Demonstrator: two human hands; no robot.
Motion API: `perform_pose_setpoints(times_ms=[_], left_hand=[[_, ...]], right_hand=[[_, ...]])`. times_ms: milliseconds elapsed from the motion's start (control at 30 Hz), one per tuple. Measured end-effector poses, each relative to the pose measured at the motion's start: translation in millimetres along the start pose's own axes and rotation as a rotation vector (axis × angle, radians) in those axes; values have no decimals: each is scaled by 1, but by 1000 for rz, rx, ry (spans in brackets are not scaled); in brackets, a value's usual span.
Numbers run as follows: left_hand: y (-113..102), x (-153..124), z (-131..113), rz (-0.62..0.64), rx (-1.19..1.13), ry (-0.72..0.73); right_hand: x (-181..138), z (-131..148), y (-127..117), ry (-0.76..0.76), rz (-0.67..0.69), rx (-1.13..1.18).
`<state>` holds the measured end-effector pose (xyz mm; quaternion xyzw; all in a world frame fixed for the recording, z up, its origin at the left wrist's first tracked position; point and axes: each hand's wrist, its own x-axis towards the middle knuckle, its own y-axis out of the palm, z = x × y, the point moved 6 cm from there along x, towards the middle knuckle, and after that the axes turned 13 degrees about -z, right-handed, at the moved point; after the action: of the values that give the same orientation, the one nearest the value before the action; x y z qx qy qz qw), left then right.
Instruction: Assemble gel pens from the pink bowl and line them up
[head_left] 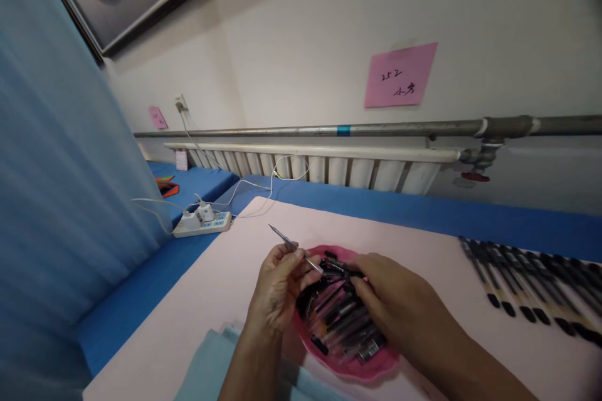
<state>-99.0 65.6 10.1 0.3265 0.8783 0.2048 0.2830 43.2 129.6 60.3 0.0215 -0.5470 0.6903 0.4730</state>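
Observation:
Pinched in the fingers of my left hand (279, 282) is a slim clear pen (285, 238), its pointed tip tilted up and to the left. My right hand (395, 294) is closed over the right side of a pink basket (371, 373), with a black pen part (356, 274) at its fingertips, partly hidden. Inside the basket lies a jumble of clear pen barrels (345, 319) and black caps or grips, somewhat blurred. Both hands are close together above the basket's far half, and the left wrist is in front of its left side.
A row of black-ended pens (517, 282) lies on the pink sheet (226, 276) at right. A light blue cloth (207, 363) is at the near left. Behind are a power strip (223, 223) with cables, a radiator (338, 169) and a blue curtain (70, 169).

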Motion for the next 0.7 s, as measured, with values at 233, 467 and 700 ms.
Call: perform_pose_setpoints(times_ms=[233, 467, 700], left_hand=[[7, -5, 4, 32, -27, 2], [10, -6, 7, 15, -17, 7], [12, -8, 7, 15, -32, 12]], right_hand=[[-2, 6, 6, 250, 99, 458], [-3, 6, 10, 261, 44, 500], [-4, 7, 9, 221, -36, 486]])
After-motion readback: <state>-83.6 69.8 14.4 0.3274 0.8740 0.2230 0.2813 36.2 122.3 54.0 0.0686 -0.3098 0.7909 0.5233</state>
